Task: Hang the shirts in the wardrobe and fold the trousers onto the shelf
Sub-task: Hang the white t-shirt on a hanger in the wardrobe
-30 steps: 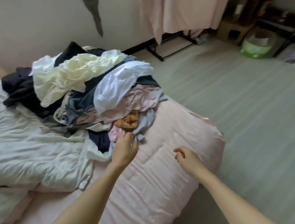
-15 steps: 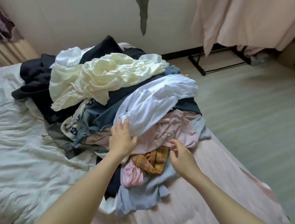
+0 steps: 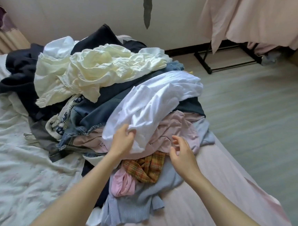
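A person stands over a heap of unsorted laundry on a bed (image 3: 218,200), both bare forearms reaching toward the white garment (image 3: 156,102) that tops the near side of the pile. The left hand (image 3: 123,143) pinches a fold at the garment's lower edge, fingers curled into the cloth, apparently to peel it free of the heap for hanging. Just right of that edge, the right hand (image 3: 181,151) hovers with fingers loosely spread, holding nothing, seemingly ready to take a second grip. Below the white garment lie a plaid orange piece (image 3: 146,168), a pink item (image 3: 123,182) and a pale blue knit (image 3: 136,209). Beyond it sit denim (image 3: 90,115) and a crumpled cream shirt (image 3: 98,68). Farther back, pink cloth hangs on a rack (image 3: 226,65). No wardrobe is in view, and no labels or writing can be read.
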`<action>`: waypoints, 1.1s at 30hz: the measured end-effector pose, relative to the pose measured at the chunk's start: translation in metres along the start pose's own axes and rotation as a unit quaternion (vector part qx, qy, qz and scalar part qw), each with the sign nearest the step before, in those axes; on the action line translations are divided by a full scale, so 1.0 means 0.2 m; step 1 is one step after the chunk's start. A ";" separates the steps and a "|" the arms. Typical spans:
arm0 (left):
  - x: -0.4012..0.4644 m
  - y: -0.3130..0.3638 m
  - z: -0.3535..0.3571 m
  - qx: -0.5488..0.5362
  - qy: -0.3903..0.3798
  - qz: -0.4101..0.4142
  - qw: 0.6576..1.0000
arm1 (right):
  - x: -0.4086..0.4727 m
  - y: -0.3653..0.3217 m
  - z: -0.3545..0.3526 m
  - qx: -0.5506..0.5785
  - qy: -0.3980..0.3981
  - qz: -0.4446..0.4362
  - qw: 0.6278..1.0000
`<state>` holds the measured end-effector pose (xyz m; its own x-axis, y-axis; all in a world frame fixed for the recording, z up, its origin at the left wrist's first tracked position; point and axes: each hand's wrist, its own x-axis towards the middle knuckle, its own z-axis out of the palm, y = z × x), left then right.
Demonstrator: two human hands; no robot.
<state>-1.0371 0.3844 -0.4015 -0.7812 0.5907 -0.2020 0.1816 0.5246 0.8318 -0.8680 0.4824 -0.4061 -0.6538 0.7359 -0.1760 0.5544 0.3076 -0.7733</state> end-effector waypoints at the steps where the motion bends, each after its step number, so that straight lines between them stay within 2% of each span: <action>1: -0.11 0.05 0.00 -0.085 -0.012 -0.023 0.996 | -0.06 -0.02 -0.03 0.009 0.004 0.005 1.000; 3: -0.30 0.14 -0.03 -0.213 -0.039 -0.076 0.973 | -0.20 -0.05 -0.06 0.043 0.005 0.001 0.999; 4: -0.40 0.19 -0.04 -0.241 -0.054 -0.095 0.964 | -0.29 -0.08 -0.08 0.071 -0.008 -0.008 0.997; 6: -0.56 0.29 -0.04 -0.274 -0.100 -0.114 0.950 | -0.47 -0.13 -0.09 0.164 -0.039 -0.023 0.985; 8: -0.73 0.40 -0.02 -0.279 -0.145 -0.112 0.943 | -0.63 -0.15 -0.09 0.194 -0.029 -0.004 0.980; 9: -0.81 0.47 -0.02 -0.275 -0.164 -0.105 0.942 | -0.71 -0.15 -0.11 0.184 0.001 0.028 0.982; 11: -0.95 0.58 -0.02 -0.266 -0.193 -0.084 0.941 | -0.87 -0.13 -0.18 0.125 0.114 0.069 0.983; 13: -1.09 0.69 -0.02 -0.249 -0.196 -0.035 0.948 | -1.06 -0.11 -0.32 0.125 0.221 0.066 0.965; 16: -1.32 0.84 0.02 -0.194 -0.195 0.050 0.960 | -1.35 -0.10 -0.59 0.112 0.275 0.056 0.953; 20: -1.62 1.01 0.15 -0.197 -0.364 0.175 0.893 | -1.72 -0.10 -0.95 0.095 0.344 0.053 0.933; 23: -1.83 1.15 0.26 -0.132 -0.481 0.240 0.832 | -2.01 -0.09 -1.19 0.096 0.390 0.069 0.913; 25: -1.99 1.24 0.36 -0.039 -0.547 0.303 0.780 | -2.25 -0.08 -1.31 0.093 0.418 0.083 0.900; 27: -2.17 1.34 0.45 0.044 -0.544 0.410 0.731 | -2.49 -0.07 -1.40 0.073 0.439 0.114 0.888; 29: -2.35 1.43 0.51 0.055 -0.493 0.499 0.711 | -2.74 -0.06 -1.46 0.048 0.432 0.151 0.888; 30: -2.44 1.47 0.54 0.047 -0.485 0.516 0.705 | -2.86 -0.05 -1.48 0.035 0.422 0.174 0.889; 33: -2.77 1.54 0.64 0.013 -0.536 0.520 0.665 | -3.29 0.00 -1.49 -0.085 0.418 0.267 0.864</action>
<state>-0.4721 0.2975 -0.1007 0.6464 0.7332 0.2112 0.3129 -0.5071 0.8031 -0.2845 0.1787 -0.1089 0.2798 0.9569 0.0775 0.7764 -0.1781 -0.6046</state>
